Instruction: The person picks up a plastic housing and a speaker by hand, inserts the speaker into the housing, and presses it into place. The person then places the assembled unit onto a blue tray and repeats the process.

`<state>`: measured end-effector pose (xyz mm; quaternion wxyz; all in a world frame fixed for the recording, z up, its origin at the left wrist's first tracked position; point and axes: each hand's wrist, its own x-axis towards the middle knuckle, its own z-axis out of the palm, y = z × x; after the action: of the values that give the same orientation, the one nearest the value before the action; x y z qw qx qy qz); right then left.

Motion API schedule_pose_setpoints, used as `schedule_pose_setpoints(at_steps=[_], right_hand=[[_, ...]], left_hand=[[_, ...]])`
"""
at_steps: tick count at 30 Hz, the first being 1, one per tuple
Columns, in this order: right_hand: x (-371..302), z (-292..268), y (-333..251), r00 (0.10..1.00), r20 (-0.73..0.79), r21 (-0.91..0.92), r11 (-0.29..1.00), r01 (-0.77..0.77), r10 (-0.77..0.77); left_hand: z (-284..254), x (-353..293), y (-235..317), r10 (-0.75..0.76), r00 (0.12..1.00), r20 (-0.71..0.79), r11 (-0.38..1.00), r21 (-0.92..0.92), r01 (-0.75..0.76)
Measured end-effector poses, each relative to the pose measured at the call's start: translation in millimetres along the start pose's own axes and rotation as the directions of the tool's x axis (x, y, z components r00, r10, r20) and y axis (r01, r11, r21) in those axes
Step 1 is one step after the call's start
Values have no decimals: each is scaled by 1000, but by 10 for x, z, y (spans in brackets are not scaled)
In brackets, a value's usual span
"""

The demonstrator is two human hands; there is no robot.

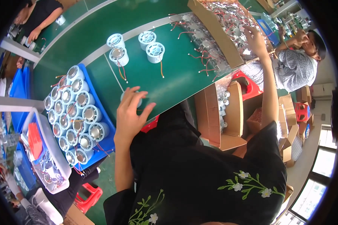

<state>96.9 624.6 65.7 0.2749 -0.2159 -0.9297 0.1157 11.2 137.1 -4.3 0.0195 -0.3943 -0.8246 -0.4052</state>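
My left hand (pixel 130 108) is over a light blue round housing (pixel 139 102) near the table's front edge. Its fingers are stretched and the thumb stands apart; the hand covers most of that housing, and whether they touch I cannot tell. My right hand (pixel 256 41) reaches over an open cardboard box (pixel 218 33) at the far right, fingers extended above a heap of small metallic parts with red wires (pixel 229 15). Farther back on the green table stand more light blue housings (pixel 155 52); a front one (pixel 118 56) has a metal disc and hanging wires.
A blue tray (pixel 108 140) of wired housings lies at the left, beside a grey bin (pixel 64 183). Clear bags of wired parts (pixel 202 45) line the box. Cardboard cartons (pixel 234 108) and a red stool (pixel 248 84) stand at the right. Other people sit nearby.
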Motion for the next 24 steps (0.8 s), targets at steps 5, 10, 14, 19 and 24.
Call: schedule_pose_setpoints(at_steps=[5, 10, 14, 19, 24], right_hand=[[257, 120, 98, 990, 117, -179, 979, 101, -81], [327, 26, 177, 992, 103, -142, 986, 90, -76], [356, 52, 163, 975, 202, -165, 978, 127, -93], [366, 53, 209, 963, 260, -229, 965, 127, -65], [281, -164, 32, 980, -63, -272, 948, 165, -189]], left_hand=[[-75, -226, 19, 138, 966, -221, 988, -43, -150], [-39, -403, 191, -166, 924, -344, 983, 23, 185], [38, -524, 56, -345, 900, -265, 938, -75, 338], [69, -558, 37, -368, 889, -271, 923, -226, 312], [102, -583, -41, -218, 925, -310, 973, -143, 181]])
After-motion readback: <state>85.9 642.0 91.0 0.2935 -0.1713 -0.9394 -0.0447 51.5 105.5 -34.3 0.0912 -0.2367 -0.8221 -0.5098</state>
